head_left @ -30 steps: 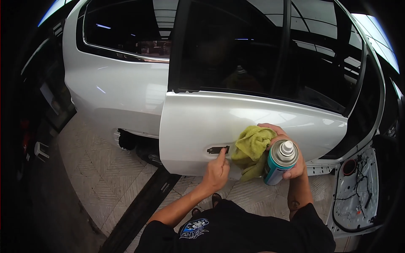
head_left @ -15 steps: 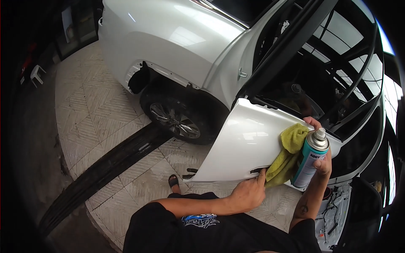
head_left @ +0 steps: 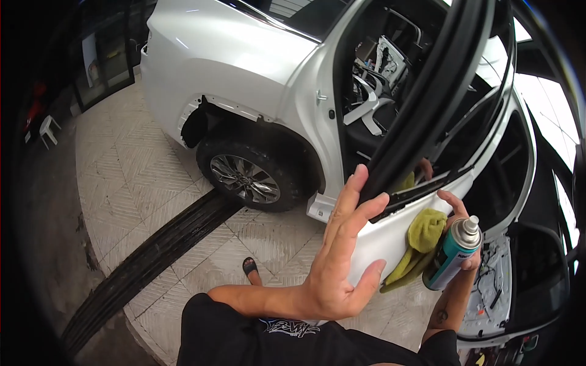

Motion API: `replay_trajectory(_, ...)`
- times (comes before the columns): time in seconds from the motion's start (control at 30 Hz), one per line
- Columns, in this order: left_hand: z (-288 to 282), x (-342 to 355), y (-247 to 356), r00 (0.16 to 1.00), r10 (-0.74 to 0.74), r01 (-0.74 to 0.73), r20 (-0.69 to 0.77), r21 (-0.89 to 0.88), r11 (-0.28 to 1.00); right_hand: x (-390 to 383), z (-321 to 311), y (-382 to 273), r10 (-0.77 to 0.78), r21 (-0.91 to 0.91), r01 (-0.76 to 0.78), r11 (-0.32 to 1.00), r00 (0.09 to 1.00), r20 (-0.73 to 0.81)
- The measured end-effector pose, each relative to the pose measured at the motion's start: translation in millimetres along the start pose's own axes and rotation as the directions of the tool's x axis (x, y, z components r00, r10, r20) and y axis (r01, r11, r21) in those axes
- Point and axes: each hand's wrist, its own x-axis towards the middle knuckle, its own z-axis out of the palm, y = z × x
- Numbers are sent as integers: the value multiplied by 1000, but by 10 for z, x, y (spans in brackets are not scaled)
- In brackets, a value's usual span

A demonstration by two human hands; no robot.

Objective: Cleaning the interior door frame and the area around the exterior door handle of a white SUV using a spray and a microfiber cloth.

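The left hand (head_left: pixel 342 262) is empty, raised with its fingers spread before the edge of the white door (head_left: pixel 386 241), which stands ajar from the car (head_left: pixel 244 61); whether the fingertips touch the frame cannot be told. The right hand (head_left: pixel 472 263) grasps the can (head_left: pixel 452 256) together with the cloth (head_left: pixel 421 235), in front of the door's outer face. Carrying both on one side presumably leaves the other hand free, and the can, leaning but nozzle up with no finger on top, seems to be held rather than sprayed. The cloth hangs bunched beside the can, likely to stay within reach. Most of the right fingers are hidden behind can and cloth, and the left hand covers part of the door. The parts inside the cabin (head_left: pixel 372 104) are a dark jumble, and the picture's rim cuts off the car's roof.
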Motion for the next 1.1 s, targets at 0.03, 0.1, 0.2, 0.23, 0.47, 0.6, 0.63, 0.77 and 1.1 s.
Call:
replay_trajectory(0.03,94,-98,76,1000,-25,24,-12,-60,998,-224,-10,-86,-107,-52,105,993,994,-37)
replay_trajectory(0.1,284,-291,222,999,-16,15,-38,-35,999,-715,-30,-244,-194,-89,186,979,977,-93)
replay_trajectory(0.2,719,-602,556,990,55,-55,-131,1,998,-1660,53,-376,-264,58,286,956,932,-247)
replay_trajectory(0.23,885,-698,673,982,106,-101,-155,45,994,-2007,90,-431,-270,18,290,957,908,-321)
replay_trajectory(0.47,2086,-1332,1364,826,548,-552,-131,9,834,-4226,836,-1100,-343,-390,110,914,723,-600)
replay_trajectory(0.6,2584,-1646,1453,583,809,-793,73,-167,586,-4944,1669,-1324,-307,-279,131,951,504,-808)
replay_trajectory(0.63,2713,-1680,1517,506,847,-825,164,-195,530,-5061,1869,-1374,-302,-275,127,953,472,-828)
replay_trajectory(0.77,3152,-1734,1714,436,889,-894,139,-47,446,-5377,2495,-1576,-351,-363,32,931,341,-872)
replay_trajectory(1.1,3104,-1899,1684,544,833,-643,97,-590,489,-5440,3106,-996,-362,-409,-101,907,308,-880)
